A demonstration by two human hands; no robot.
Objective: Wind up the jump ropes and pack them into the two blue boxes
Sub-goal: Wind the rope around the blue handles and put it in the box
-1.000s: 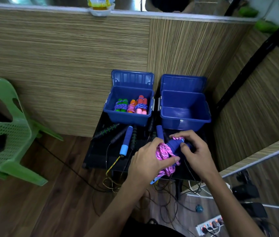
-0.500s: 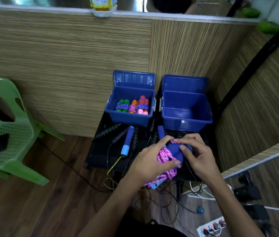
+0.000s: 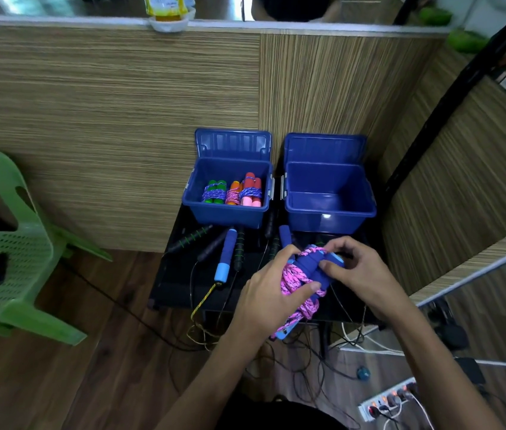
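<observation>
The left hand covers most of the near side of the jump rope bundle, so only part of its pink cord and blue handles shows; the lower handle tips peek out below the hand toward 7 o'clock. The right hand hides the far handle ends. The left hand's fingers curl round the bundle, thumb across the pink cord, and the right hand pinches the blue handles at their upper end. The bundle is held over the front of the black table, just before the right blue box, which holds nothing. Its long axis runs from 7 o'clock to 1 o'clock, upper end toward that box.

The left blue box at 11 o'clock of the bundle holds three wound ropes, handles roughly upright. Loose ropes on the table are dark and hard to separate; one blue handle lies pointing to 12 o'clock. A green chair is cut off at the left edge.
</observation>
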